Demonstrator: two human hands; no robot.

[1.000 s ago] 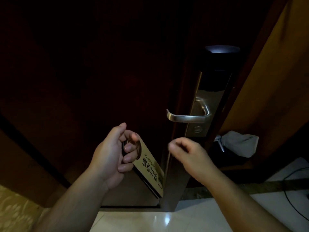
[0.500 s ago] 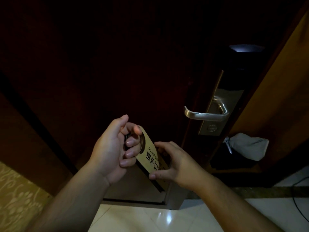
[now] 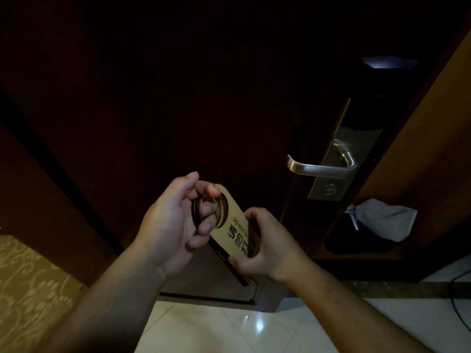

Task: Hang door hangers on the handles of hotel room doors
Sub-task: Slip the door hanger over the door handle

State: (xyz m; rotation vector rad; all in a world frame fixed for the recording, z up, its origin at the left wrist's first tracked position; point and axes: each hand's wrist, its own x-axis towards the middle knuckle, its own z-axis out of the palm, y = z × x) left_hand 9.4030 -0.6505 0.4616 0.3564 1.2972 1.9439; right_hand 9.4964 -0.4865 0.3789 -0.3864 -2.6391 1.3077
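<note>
A tan door hanger [image 3: 233, 224] with black lettering and a round hole at its top is held in front of a dark wooden door [image 3: 178, 110]. My left hand [image 3: 170, 225] grips its upper end, fingers curled through the hole. My right hand [image 3: 265, 248] pinches the lower end from the right. A dark edge under the tan card may be more hangers; I cannot tell. The silver lever handle [image 3: 318, 168] sticks out from its lock plate [image 3: 339, 159], up and to the right of both hands, with nothing on it.
A crumpled grey cloth [image 3: 384, 219] lies on a dark surface behind the door edge at right. Glossy pale floor tiles [image 3: 242, 327] run below. Patterned wall covering [image 3: 28, 286] is at lower left, an orange-brown wall [image 3: 438, 154] at right, a black cable [image 3: 458, 301] on the floor.
My right hand came in from beside the door edge and took hold of the hanger's lower end. The view shifted, so the handle now sits further right.
</note>
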